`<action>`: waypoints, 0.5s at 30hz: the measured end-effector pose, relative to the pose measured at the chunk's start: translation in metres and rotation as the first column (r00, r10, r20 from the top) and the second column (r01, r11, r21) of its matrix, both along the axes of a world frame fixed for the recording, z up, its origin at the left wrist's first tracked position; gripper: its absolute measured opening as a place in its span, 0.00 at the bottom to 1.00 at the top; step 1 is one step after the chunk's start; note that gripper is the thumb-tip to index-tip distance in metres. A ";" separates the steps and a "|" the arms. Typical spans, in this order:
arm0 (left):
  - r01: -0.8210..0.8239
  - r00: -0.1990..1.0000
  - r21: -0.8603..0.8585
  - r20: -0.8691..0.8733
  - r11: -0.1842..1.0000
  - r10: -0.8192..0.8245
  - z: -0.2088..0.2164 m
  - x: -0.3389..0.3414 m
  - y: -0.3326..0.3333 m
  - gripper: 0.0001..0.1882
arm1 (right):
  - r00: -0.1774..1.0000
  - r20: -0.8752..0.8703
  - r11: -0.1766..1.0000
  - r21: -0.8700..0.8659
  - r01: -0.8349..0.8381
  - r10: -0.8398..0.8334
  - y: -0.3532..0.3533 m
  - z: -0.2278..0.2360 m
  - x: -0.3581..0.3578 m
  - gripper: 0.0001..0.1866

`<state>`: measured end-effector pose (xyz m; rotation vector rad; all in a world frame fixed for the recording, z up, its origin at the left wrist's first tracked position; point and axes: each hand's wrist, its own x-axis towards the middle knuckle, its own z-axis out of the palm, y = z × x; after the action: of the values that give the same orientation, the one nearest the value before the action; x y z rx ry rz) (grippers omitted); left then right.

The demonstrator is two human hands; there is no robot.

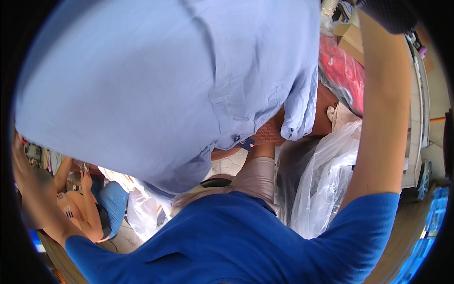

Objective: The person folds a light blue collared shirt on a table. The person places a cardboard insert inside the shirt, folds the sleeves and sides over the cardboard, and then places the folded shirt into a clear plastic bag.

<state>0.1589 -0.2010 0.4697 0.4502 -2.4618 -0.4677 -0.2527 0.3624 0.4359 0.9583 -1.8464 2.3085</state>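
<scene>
A light blue shirt [156, 90] is spread wide in front of me, filling the upper left and middle. Its sleeve [301, 111] hangs on the right, and a small dark tag [247, 144] dangles by its lower edge. At the far left rim my left hand [18, 144] shows only in part beside the shirt's edge; its fingers are too cut off to read. My right forearm reaches up the right side to a black textured band at the top, and the right hand lies beyond the picture.
Below the sleeve is a brown woven-looking surface [269, 132]. Clear plastic bags [326, 175] lie at right, with a red plastic-wrapped bundle [340, 68] and a cardboard box [351, 40] above. Another person sits at left near a blue chair [113, 203].
</scene>
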 end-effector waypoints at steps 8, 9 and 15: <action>-0.017 0.992 0.176 -0.122 0.984 0.039 -0.001 0.006 0.019 0.30 | 0.990 0.074 0.992 0.004 -0.123 0.123 -0.060 -0.045 -0.014 0.12; -0.006 0.993 0.145 -0.120 0.989 0.023 0.003 0.009 0.026 0.29 | 0.987 0.079 0.990 0.009 -0.140 0.138 -0.065 -0.048 -0.013 0.12; 0.074 0.980 0.025 -0.186 0.997 -0.068 0.019 0.018 0.103 0.28 | 0.961 0.082 0.964 -0.023 -0.264 0.265 -0.094 -0.049 -0.011 0.13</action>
<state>0.1772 -0.0984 0.4886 0.3173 -2.2989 -0.5538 -0.2638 0.2688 0.3864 1.1915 -1.8324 2.5426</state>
